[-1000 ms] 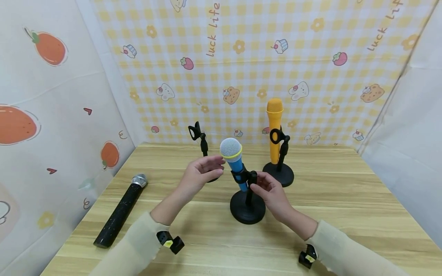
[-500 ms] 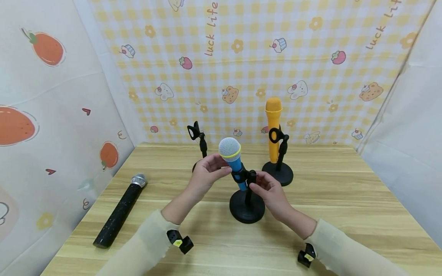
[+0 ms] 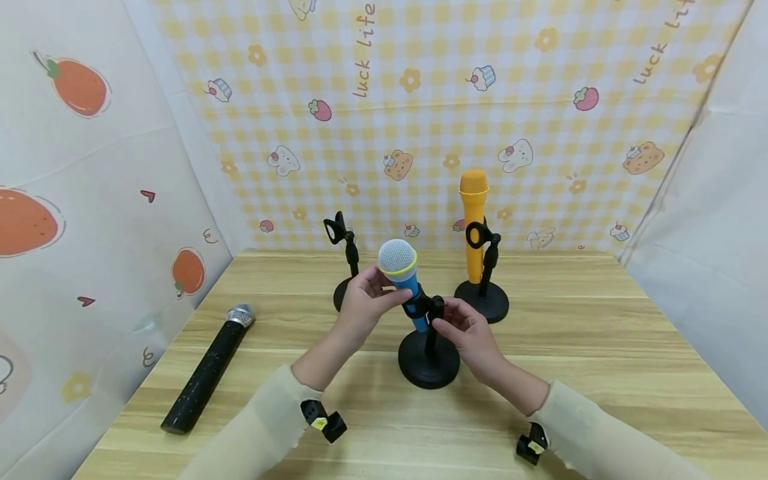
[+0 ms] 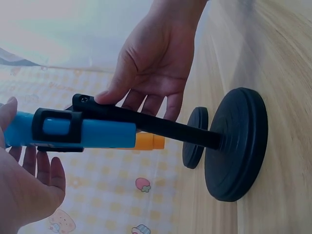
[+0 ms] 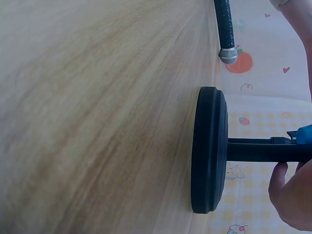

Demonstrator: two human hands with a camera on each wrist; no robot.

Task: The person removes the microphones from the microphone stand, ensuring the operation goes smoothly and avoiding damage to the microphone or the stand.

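A blue microphone [image 3: 407,285] with a silver mesh head and yellow ring sits tilted in the clip of a black desktop stand [image 3: 429,363]. My left hand [image 3: 365,303] pinches its blue body just below the head, thumb in front and fingers behind. With thumb and fingers, my right hand [image 3: 471,333] grips the stand's upper pole at the clip joint. In the left wrist view, the blue handle's lower end [image 4: 109,132] pokes out past the clip. The stand's round base [image 5: 209,151] rests flat on the table in the right wrist view.
A yellow microphone [image 3: 474,227] is upright at the back right, behind a second black stand [image 3: 483,303]. Another black stand [image 3: 352,253] with a bare clip is at back left. A black microphone [image 3: 207,373] lies on the wooden table [image 3: 588,333] at left.
My left hand has moved right, from beside the blue microphone to a pinch on its body. My right hand keeps its grip on the stand.
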